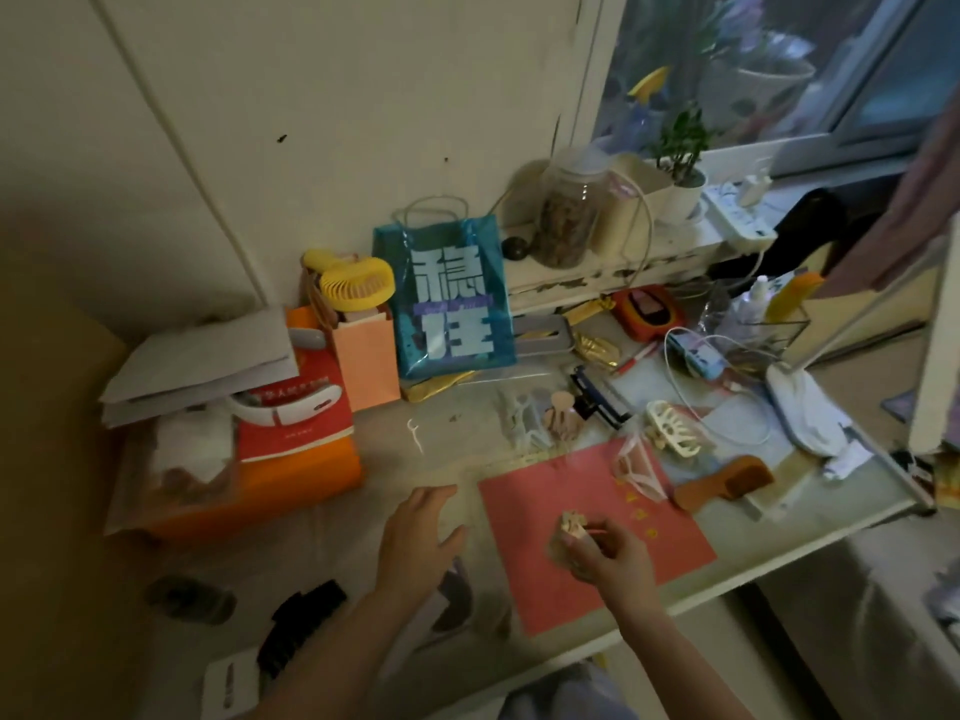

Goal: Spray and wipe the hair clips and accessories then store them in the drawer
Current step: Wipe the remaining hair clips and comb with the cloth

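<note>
Head view: right hand (605, 550) pinches a small pale hair clip (571, 524) over the pink sheet (597, 517), at five o'clock; left hand (415, 532) hovers spread and empty at six. Dim light and table (405, 459) clutter could hide unwiped clips.

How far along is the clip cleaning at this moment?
Early, apparently. Nothing looks stored; no drawer is in view. The right hand holds a small pale clip over the pink sheet; the left hand hovers open and empty. The cream claw clip, brown comb and black clip lie out on the desk. Whether any has been wiped is unclear.
</note>
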Available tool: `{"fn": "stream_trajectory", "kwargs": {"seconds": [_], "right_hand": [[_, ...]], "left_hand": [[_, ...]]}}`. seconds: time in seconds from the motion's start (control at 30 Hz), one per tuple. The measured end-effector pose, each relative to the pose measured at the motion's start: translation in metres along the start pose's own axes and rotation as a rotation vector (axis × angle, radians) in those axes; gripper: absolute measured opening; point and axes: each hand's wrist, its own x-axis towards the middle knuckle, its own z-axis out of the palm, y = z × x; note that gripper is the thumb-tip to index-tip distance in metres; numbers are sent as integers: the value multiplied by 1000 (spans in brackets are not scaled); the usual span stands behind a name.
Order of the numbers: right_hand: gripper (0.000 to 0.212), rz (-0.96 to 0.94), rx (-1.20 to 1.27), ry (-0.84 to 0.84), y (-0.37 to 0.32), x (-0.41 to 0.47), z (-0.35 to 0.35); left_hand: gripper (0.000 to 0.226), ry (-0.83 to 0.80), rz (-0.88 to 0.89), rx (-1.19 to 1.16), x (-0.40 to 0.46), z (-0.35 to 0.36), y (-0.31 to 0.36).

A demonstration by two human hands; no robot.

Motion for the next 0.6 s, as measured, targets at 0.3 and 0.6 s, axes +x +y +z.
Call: {"fn": "stream_trajectory", "kwargs": {"seconds": [0.3, 0.6], "right_hand": [[13, -24, -68, -175, -20, 105, -112], [18, 88, -87, -301, -30, 152, -155]], "left_hand": [[49, 20, -168, 109, 88, 73, 86], [47, 94, -419, 21, 148, 83, 118]]}}
